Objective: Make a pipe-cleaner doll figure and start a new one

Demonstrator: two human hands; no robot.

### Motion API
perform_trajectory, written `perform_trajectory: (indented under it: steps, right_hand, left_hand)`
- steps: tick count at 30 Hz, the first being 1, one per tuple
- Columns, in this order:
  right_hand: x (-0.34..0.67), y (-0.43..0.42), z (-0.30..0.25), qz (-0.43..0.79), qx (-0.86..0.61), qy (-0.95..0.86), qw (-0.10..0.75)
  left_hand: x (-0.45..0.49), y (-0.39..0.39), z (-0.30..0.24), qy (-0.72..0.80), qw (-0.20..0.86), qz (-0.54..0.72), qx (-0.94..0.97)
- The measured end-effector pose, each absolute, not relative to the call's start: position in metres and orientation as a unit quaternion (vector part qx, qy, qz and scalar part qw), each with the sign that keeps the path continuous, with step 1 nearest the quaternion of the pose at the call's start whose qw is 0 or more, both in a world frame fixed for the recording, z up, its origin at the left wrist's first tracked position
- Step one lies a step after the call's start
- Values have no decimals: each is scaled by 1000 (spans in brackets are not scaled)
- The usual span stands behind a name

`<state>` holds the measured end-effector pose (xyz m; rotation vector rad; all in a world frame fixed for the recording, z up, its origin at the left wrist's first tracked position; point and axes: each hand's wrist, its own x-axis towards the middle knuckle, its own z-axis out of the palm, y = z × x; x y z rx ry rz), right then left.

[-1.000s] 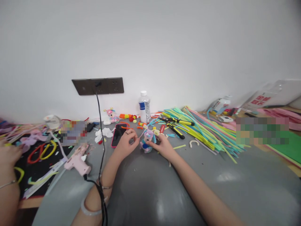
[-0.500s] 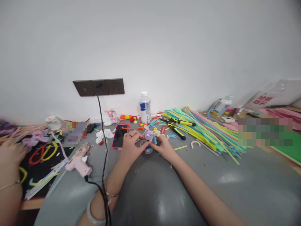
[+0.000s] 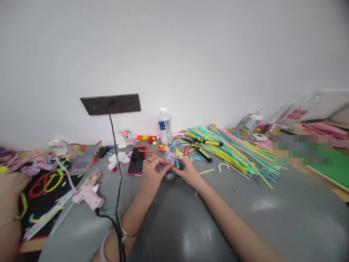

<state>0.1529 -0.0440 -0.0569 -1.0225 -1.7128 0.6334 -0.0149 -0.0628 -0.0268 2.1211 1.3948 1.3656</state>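
Note:
A small lilac, blue and cream pipe-cleaner figure stands low over the grey table. My left hand is closed on its left side, thumb and fingers pinched. From the right, my right hand pinches the same figure, with the two thumbs close together. The fingers hide part of it. To the left of my left hand lies a phone with a pink case. Black-and-yellow pliers lie beyond my right hand.
A pink glue gun lies left, its black cable crossing over my left forearm. Behind are a bottle and a pink pipe-cleaner figure. Loose pipe cleaners spread to the right. Another person's hand is at far left.
The whole view has shifted slightly, so things sit a little further left. My left fingers have curled a bit differently around the figure; both hands still hold it.

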Motion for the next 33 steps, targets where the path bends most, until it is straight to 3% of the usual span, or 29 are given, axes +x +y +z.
perform_trajectory:
  steps: [10, 18, 22, 33]
  right_hand:
    - [156, -45, -53, 270, -443, -715, 468]
    - [159, -45, -53, 333, -414, -706, 469]
    - [160, -44, -60, 355, -430, -683, 472]
    - [160, -43, -58, 409, -389, -654, 503]
  left_hand:
    - [-29, -59, -15, 436, 124, 557, 696]
    - [-52, -42, -34, 562, 49, 403, 721]
    - [-53, -42, -39, 572, 30, 390, 721]
    - [-43, -42, -32, 426, 275, 450, 735]
